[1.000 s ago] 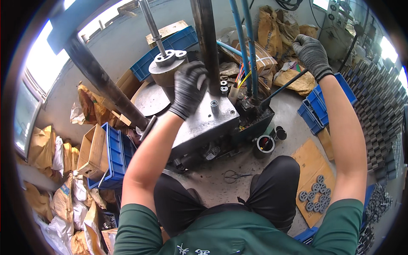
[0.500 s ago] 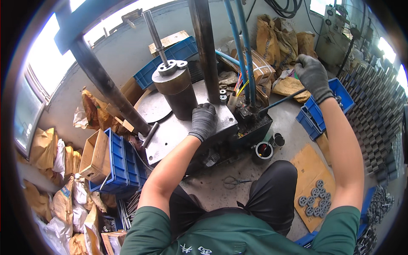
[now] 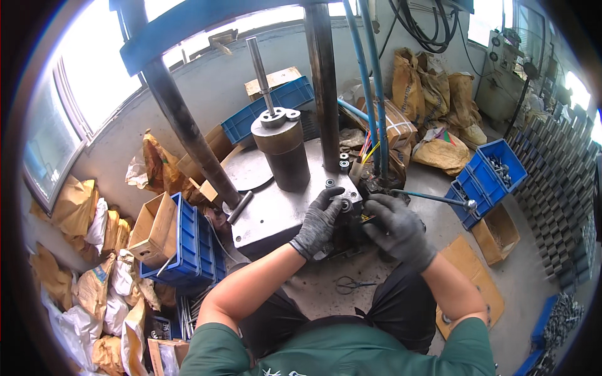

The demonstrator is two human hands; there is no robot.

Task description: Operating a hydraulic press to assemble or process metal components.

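Note:
Both hands wear dark grey gloves. My left hand (image 3: 321, 219) rests on the front right corner of the grey steel press table (image 3: 269, 216), fingers curled over a small round ring part (image 3: 345, 204). My right hand (image 3: 398, 229) is just right of it, fingers bent against the dark block (image 3: 370, 188) below the table edge. What either hand grips is hidden by the fingers. A dark cylinder (image 3: 285, 153) with a flanged metal piece (image 3: 276, 116) on top stands on the table behind the hands.
A lever with a ball knob (image 3: 470, 203) sticks out to the right. Blue crates (image 3: 495, 166) of metal parts stand right; blue crates (image 3: 185, 241) and cardboard boxes left. Scissors (image 3: 351, 286) lie on the floor between my knees. Steel columns (image 3: 323, 81) and blue hoses rise behind.
My left hand dropped from the column to the table's front corner. My right hand came from the far right crates in to the block beside my left hand.

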